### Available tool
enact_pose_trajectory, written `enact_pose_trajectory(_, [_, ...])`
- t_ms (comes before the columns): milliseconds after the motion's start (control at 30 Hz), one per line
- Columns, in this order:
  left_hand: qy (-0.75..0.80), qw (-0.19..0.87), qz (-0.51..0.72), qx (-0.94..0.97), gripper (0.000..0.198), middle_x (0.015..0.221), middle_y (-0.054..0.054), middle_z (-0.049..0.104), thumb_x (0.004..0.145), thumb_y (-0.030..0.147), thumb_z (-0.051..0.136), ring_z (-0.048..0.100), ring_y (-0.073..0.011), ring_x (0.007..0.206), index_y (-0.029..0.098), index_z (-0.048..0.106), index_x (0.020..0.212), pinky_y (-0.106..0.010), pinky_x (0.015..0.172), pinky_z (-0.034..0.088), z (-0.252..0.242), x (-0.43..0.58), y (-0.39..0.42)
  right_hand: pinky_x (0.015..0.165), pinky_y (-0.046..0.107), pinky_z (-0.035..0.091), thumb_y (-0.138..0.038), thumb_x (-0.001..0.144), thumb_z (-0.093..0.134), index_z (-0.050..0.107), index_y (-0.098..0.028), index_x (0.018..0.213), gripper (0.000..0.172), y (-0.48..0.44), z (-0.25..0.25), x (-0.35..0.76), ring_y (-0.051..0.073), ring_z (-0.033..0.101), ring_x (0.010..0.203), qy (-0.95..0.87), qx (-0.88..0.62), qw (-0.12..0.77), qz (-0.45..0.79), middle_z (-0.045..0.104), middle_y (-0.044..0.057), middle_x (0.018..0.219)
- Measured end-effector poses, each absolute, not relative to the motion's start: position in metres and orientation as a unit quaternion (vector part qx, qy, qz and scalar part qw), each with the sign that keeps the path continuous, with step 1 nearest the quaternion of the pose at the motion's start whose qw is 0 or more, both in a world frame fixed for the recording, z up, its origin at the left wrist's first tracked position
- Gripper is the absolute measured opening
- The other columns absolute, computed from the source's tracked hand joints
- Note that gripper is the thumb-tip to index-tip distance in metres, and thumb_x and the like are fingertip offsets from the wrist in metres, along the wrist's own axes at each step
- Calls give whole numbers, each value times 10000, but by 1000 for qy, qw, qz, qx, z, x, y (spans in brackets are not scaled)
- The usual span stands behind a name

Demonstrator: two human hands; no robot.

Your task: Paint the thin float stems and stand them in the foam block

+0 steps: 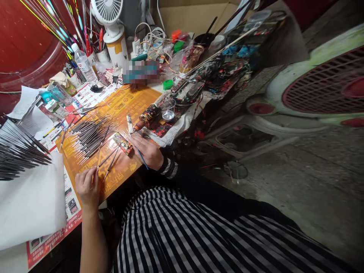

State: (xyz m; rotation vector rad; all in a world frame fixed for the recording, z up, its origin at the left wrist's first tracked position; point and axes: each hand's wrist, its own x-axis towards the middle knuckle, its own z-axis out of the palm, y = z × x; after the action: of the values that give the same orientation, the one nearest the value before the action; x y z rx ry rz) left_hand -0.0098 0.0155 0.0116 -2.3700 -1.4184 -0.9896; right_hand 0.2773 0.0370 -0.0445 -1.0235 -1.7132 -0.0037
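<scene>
Fingers of left hand (88,186) pinch two thin sticks (109,161) on the orange tabletop (133,100); right hand (148,151) closes round a blue brush (141,157) (paint-spattered block (123,143) just beside).

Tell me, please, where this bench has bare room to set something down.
The white sheet beside the left hand, which pinches two thin sticks, is bare. So is the orange mat between the stick pile and the table fan. Crowded: the back edge and the paint-spattered clutter past the right hand holding a brush.
</scene>
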Motion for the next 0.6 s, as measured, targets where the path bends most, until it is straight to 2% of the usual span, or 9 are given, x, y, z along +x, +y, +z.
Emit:
enact_pose_trajectory(233, [-489, 82, -346, -797, 124, 932, -69, 717, 964, 268, 599, 643, -184, 853, 223, 701, 1016, -350, 826, 503, 8, -9, 16, 1112, 430, 548, -112, 1000, 467, 434, -172, 1524, 529, 34, -44, 281, 243, 611, 1307, -711, -419, 564, -11, 632, 140, 1393])
enact_pose_trajectory(433, [-500, 73, -330, -797, 129, 927, -64, 719, 977, 273, 576, 637, -187, 868, 226, 692, 1008, -361, 846, 493, 6, -7, 16, 926, 413, 640, -167, 1000, 476, 574, -184, 1398, 410, 26, -59, 308, 229, 726, 1077, -725, -379, 573, -39, 745, 122, 1160])
enact_pose_trajectory(600, [-493, 86, -335, -798, 111, 922, -63, 719, 970, 263, 592, 633, -184, 858, 222, 687, 1010, -351, 828, 494, 7, -6, 15, 877, 408, 644, -165, 990, 501, 554, -168, 1412, 425, 27, -70, 316, 233, 724, 1049, -735, -370, 565, -62, 743, 134, 1127])
